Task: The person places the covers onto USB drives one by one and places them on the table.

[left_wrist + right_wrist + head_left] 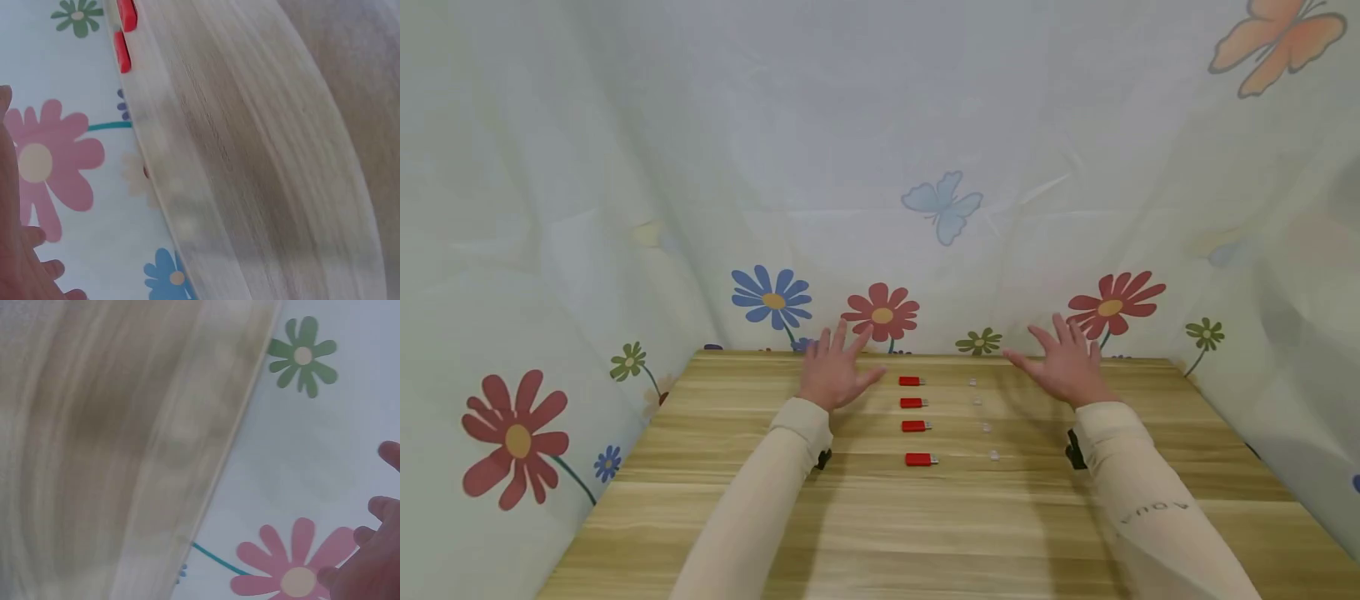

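Note:
Both hands are held out over the far part of a wooden table with fingers spread, and neither holds anything. My left hand is just left of a column of several red USB sticks, their metal plugs pointing right. To the right of the sticks runs a matching column of small clear caps. Beyond the caps, on their right, is my right hand, its thumb toward them. In the left wrist view two red USB sticks show at the table's edge. The right wrist view catches only part of the right hand.
The wood-grain table reaches back to a pale curtain printed with flowers and butterflies, which also hangs along both sides. A dark band sits at the right wrist, below the light sleeve.

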`<action>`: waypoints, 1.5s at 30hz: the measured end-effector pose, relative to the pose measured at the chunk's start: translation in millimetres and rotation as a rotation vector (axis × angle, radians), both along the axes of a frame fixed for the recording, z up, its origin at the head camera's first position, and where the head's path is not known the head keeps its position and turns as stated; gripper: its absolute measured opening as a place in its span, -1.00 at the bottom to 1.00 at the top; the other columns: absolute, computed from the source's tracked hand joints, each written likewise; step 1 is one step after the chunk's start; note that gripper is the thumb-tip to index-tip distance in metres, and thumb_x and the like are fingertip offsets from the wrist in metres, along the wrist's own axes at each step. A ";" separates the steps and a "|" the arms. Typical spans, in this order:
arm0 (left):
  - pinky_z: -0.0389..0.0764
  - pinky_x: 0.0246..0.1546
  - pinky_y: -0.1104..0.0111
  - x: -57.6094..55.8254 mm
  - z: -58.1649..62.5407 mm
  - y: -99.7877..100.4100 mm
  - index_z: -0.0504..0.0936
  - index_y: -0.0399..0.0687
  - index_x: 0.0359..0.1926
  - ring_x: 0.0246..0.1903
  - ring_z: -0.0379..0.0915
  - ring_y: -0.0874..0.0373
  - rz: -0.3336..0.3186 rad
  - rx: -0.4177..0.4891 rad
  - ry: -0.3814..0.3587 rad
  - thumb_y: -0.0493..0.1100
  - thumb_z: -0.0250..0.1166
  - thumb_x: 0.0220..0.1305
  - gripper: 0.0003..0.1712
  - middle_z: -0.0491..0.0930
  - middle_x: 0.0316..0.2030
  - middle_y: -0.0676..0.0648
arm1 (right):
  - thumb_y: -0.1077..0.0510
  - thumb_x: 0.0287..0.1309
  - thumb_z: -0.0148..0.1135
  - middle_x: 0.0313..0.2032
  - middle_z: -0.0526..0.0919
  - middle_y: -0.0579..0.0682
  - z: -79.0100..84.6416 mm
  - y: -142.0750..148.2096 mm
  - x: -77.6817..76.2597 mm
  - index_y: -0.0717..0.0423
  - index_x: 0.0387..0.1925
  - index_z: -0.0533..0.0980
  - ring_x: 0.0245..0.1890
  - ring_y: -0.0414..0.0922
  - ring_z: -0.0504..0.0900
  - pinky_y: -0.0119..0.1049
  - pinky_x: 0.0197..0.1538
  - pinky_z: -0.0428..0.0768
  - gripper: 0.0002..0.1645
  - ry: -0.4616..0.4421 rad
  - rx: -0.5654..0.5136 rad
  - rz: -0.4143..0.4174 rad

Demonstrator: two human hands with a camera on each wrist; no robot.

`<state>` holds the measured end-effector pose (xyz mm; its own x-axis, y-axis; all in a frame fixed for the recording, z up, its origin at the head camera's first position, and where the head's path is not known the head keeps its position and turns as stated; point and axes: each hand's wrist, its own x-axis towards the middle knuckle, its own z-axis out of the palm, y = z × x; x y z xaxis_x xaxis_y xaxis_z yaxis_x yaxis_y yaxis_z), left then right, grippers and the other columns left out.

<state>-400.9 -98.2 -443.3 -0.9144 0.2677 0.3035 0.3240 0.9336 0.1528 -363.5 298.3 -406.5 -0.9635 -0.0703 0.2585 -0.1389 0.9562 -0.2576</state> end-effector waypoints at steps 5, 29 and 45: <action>0.20 0.42 -0.31 7.4 7.7 6.0 0.15 0.33 0.59 0.52 0.06 -0.31 -0.052 -0.015 -0.018 0.48 0.05 0.36 -0.11 0.03 0.61 -0.17 | -0.57 0.31 -0.08 0.56 0.03 0.37 7.0 -3.8 3.6 0.08 0.47 0.33 0.53 0.46 -0.04 0.57 0.39 0.01 0.03 0.000 0.009 0.080; 0.64 0.18 0.17 43.1 20.4 31.0 0.64 -0.04 0.22 0.11 0.64 0.01 -0.313 -0.139 0.000 0.25 0.25 0.39 -0.41 0.69 0.15 -0.08 | -0.31 0.30 0.27 0.28 0.57 0.19 8.0 -39.4 42.0 0.09 0.20 0.60 0.31 0.22 0.51 0.22 0.31 0.49 -0.32 -0.146 -0.002 0.396; 0.60 -0.23 0.42 72.9 15.2 59.6 0.76 -0.04 -0.15 -0.37 0.51 0.21 -0.534 -0.252 -0.196 0.09 0.33 0.38 -0.69 0.69 -0.33 0.04 | 0.00 0.14 0.50 -0.26 0.77 -0.08 2.0 -56.0 51.3 0.06 -0.23 0.75 -0.31 -0.17 0.67 -0.29 -0.21 0.66 -0.76 -0.223 0.056 0.562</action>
<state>-328.0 -38.6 -428.1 -0.6670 0.7450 0.0115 0.7444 0.6657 0.0522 -312.2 242.3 -404.5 -0.8051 -0.5920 0.0360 -0.5753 0.7648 -0.2901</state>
